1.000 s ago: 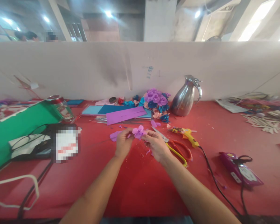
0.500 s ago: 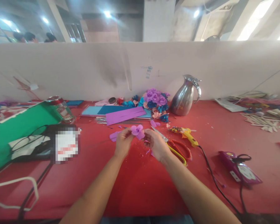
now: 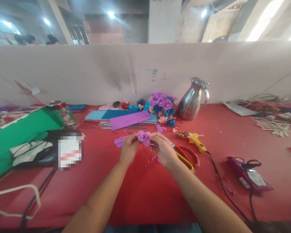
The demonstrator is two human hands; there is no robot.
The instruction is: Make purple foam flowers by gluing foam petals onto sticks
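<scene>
Purple petals (image 3: 140, 135) are fanning out left of the scissors (image 3: 184, 159) as your left hand (image 3: 128, 150) and right hand (image 3: 163, 149) are pinching the flower (image 3: 145, 138) by opposite edges, seemingly sparing its centre, the glue gun (image 3: 196, 141) lying ready right of the scissors.

Forearms: two, uncovered. The left forearm (image 3: 100, 197) lies at 7 o'clock of the view, the right forearm (image 3: 201, 197) at 5 o'clock. Each tapers toward a bare wrist. Left hand (image 3: 129, 149) and right hand (image 3: 163, 149): bare, with slender fingers; nail detail is too small to read. Lower garment (image 3: 180, 228): dark bluish fabric, partly visible at 6 o'clock; garment type cannot be determined.
</scene>
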